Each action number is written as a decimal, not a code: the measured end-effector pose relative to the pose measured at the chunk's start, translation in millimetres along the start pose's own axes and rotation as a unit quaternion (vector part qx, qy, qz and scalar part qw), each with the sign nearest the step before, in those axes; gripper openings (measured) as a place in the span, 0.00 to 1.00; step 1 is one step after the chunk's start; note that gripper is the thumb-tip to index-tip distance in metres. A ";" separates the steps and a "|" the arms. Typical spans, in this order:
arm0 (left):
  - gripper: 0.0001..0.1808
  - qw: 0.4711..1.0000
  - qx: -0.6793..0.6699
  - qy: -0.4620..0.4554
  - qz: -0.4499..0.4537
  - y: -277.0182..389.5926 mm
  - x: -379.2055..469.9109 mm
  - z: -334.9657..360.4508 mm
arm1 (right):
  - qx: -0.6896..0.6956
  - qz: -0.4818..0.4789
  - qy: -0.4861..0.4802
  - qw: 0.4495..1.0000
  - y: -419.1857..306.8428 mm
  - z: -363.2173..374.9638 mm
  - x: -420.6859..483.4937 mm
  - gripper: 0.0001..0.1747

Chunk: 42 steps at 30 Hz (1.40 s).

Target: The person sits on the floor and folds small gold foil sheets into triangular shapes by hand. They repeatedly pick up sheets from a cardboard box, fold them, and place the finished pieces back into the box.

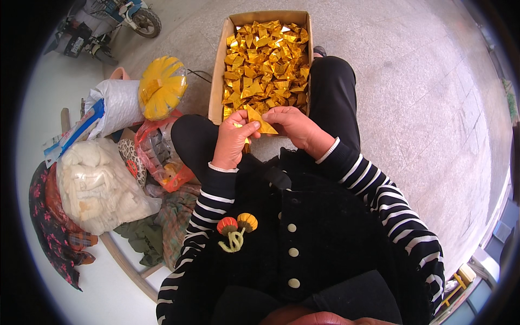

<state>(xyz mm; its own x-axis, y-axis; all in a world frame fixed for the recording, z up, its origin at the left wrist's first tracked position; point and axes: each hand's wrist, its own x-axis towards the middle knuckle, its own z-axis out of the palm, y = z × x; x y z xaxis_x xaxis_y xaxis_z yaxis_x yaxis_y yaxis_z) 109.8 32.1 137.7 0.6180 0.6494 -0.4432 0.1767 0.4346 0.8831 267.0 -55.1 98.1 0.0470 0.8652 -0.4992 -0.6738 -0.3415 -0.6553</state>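
Between my two hands is a sheet of gold foil paper (pixel 256 119) folded to a triangle. My left hand (pixel 233 140) pinches its left side between thumb and fingers. More gold paper (pixel 247 145) shows beneath that palm, partly hidden by the fingers. My right hand (pixel 293 125) grips the triangle's right side, thumb on top. Just beyond my hands stands a cardboard box (pixel 217 77), filled with many folded gold foil paper pieces (pixel 266 65). Its near edge is partly covered by my hands.
At my left lie a red plastic bag (pixel 178 183), a clear bag of pale material (pixel 91 178), a white sack (pixel 118 101) and cloths (pixel 178 219). A yellow plastic-wrapped bundle (pixel 162 87) leans there. A parked motorbike (pixel 103 30) stands far left on the stone floor (pixel 406 101).
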 end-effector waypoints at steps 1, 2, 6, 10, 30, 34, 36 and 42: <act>0.09 1.000 -0.003 -0.005 0.000 1.1 -0.3 -0.2 | 0.027 0.012 0.001 1.000 0.6 1.2 -0.9 0.07; 0.10 1.000 -0.005 -0.009 0.002 1.8 -0.4 -0.5 | 0.061 0.014 -0.016 0.998 1.0 2.0 -1.3 0.07; 0.12 1.000 -0.017 -0.018 0.009 1.2 0.0 -0.4 | 0.072 0.039 -0.038 0.996 0.6 -1.4 0.9 0.06; 0.13 0.999 -0.029 -0.015 0.006 0.7 0.0 0.3 | 0.079 0.048 -0.055 0.994 2.7 -4.9 3.2 0.07; 0.14 0.997 -0.060 -0.040 0.001 -1.8 2.7 -1.9 | 0.129 0.063 -0.118 0.983 2.1 -6.3 2.5 0.05; 0.14 0.997 -0.070 -0.046 -0.005 -0.2 3.6 -3.3 | 0.118 0.041 -0.103 0.987 1.0 -0.7 -1.0 0.05; 0.14 0.996 -0.071 -0.048 -0.008 0.4 4.0 -4.2 | 0.078 0.022 -0.080 0.993 0.5 1.4 -0.2 0.05; 0.14 0.996 -0.076 -0.050 -0.007 -1.0 5.5 -4.0 | 0.032 -0.002 -0.055 0.998 0.5 0.6 2.8 0.04</act>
<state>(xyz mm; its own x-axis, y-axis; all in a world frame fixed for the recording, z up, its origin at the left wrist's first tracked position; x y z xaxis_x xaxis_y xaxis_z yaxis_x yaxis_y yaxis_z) 110.0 37.7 133.8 0.6903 0.5804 -0.4321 0.0737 0.5376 0.8399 266.3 -52.6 96.7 -0.0286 0.9030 -0.4287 -0.7196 -0.3162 -0.6182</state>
